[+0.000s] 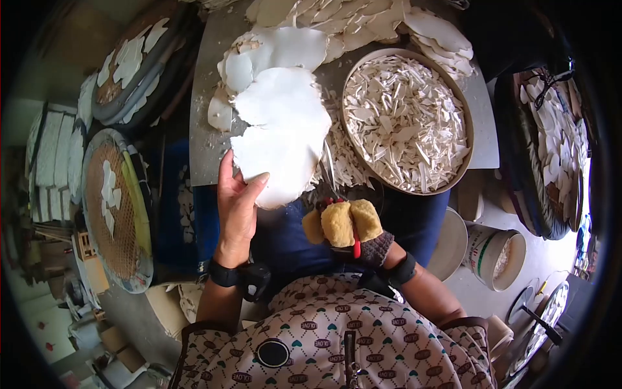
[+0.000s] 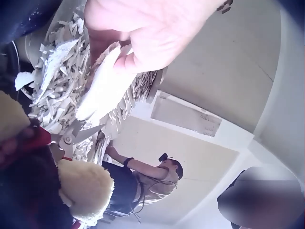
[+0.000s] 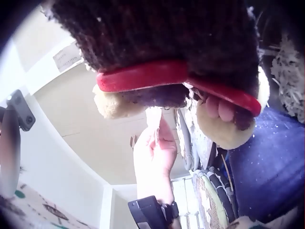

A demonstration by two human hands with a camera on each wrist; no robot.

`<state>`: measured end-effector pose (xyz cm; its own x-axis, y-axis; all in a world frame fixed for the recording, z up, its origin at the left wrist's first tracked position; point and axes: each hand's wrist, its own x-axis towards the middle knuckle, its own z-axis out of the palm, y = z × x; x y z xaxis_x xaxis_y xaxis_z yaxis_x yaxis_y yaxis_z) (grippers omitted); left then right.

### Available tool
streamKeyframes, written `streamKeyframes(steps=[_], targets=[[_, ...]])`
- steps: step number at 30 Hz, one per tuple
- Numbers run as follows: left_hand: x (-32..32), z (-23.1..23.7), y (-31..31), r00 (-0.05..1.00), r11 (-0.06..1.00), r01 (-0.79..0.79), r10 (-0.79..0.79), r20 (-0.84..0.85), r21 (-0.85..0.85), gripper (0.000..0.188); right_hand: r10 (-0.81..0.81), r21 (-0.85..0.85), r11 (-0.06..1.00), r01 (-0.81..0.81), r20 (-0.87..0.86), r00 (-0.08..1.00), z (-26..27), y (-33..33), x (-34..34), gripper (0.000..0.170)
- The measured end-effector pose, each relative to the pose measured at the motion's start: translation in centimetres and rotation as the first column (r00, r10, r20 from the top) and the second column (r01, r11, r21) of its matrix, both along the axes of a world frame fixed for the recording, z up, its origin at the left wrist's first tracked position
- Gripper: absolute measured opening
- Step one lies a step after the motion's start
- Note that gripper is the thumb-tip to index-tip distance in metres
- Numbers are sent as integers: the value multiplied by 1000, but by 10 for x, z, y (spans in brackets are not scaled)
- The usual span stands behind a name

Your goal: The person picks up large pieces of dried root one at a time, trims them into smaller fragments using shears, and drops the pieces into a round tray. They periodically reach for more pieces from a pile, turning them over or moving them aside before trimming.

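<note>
Left hand (image 1: pixel 238 211) pinches ragged white sheet (image 1: pixel 282 139), up over table (image 1: pixel 203 139) edge; gloved right hand (image 1: pixel 376 249) grips red-handled scissors (image 2: pixel 67 140) just beside. Scrap-heaped round tray (image 1: pixel 471 123) crowds right; loose scraps (image 1: pixel 345 159) between, stacked sheets (image 1: pixel 366 29) behind, buckets (image 1: pixel 478 256) on floor.

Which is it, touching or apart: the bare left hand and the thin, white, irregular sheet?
Touching. The head view shows the bare left hand gripping the thin, white, irregular sheet, thumb over its lower-left edge.

In the left hand (image 1: pixel 237 211), a smooth sheet (image 1: pixel 285 136), rough-edged. At the right hand (image 1: pixel 353 235), shiny metal scissors (image 2: pixel 68 140) with glossy plastic handles (image 3: pixel 143 76), fuzzy pads (image 1: pixel 367 219) and a coarse knitted glove (image 3: pixel 157 33); beyond, matt, rough chips (image 1: pixel 408 123).
</note>
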<state>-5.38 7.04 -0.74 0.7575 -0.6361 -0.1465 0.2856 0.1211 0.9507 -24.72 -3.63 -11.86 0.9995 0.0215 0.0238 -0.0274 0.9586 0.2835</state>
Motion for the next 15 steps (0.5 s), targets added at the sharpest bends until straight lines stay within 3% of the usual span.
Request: streamKeyframes(steps=[4, 6, 7, 10, 11, 15], targets=[[-1, -4, 6, 998, 997, 48, -45, -49, 54, 68, 85, 139, 986, -87, 22, 996, -1, -4, 11, 34], [1, -8, 10, 999, 995, -11, 14, -33, 97, 68, 85, 119, 988, -94, 79, 993, 0, -5, 19, 34], [2, -11, 10, 999, 993, -36, 39, -24, 113, 68, 48, 194, 980, -55, 40, 998, -10, 0, 19, 32], [-1, -28, 0, 984, 983, -175, 174, 26, 59, 67, -23, -76, 997, 23, 3, 1000, -3, -4, 21, 31], [-1, -30, -5, 985, 987, -158, 156, 79, 22, 66, 12, -85, 996, -14, -24, 1000, 1, -7, 24, 30], [17, -25, -13, 999, 999, -33, 33, 2, 40, 65, -76, -469, 882, 38, -62, 995, 12, -12, 25, 30]])
